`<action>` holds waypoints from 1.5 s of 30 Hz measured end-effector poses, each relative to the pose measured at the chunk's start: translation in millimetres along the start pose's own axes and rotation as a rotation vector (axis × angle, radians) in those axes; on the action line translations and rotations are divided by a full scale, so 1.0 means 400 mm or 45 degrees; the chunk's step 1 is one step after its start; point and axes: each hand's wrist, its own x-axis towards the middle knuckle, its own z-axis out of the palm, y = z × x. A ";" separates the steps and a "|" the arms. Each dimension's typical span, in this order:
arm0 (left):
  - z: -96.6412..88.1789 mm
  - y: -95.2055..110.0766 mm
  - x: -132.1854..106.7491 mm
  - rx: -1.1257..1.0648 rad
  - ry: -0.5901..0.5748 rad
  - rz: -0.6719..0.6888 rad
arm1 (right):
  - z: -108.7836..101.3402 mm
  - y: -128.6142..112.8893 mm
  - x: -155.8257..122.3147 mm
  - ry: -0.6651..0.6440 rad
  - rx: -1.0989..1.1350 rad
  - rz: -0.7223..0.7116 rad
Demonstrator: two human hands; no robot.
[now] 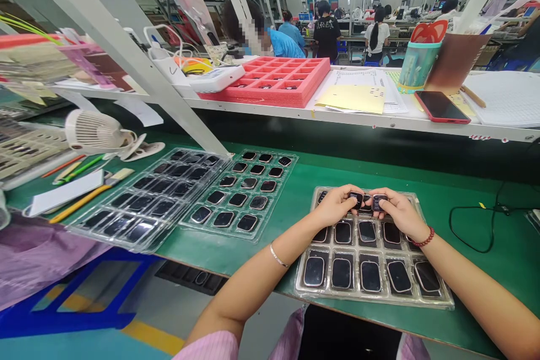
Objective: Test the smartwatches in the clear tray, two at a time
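Note:
Both my hands are raised over the far rows of a clear plastic tray [439,299] with watch-like square pieces in its pockets. Between the fingers of my left hand [337,202] is a small dark watch case [355,199]. My right hand [399,211] pinches a similar dark watch case [378,202], close beside the first. Fine markings on both cases are too small to read. In the tray's nearer rows lie black rounded-square faces with metal rims, such as one watch face [370,276]. My hands and forearms hide part of the far rows.
Left of me lie a tray of watch faces [238,199] and stacked clear trays [139,202]. A small fan [99,130], pens and a brush [120,176] are farther left. The shelf holds a red foam tray [295,87], papers and a phone [442,107]. A black cable [472,244] lies right.

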 end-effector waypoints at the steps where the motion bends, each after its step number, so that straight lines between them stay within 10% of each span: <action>1: 0.000 0.000 0.000 0.001 -0.001 -0.001 | 0.000 0.001 0.000 0.002 0.001 0.002; 45: -0.001 -0.015 0.006 0.071 0.062 0.142 | -0.003 0.010 -0.003 -0.014 -0.114 -0.088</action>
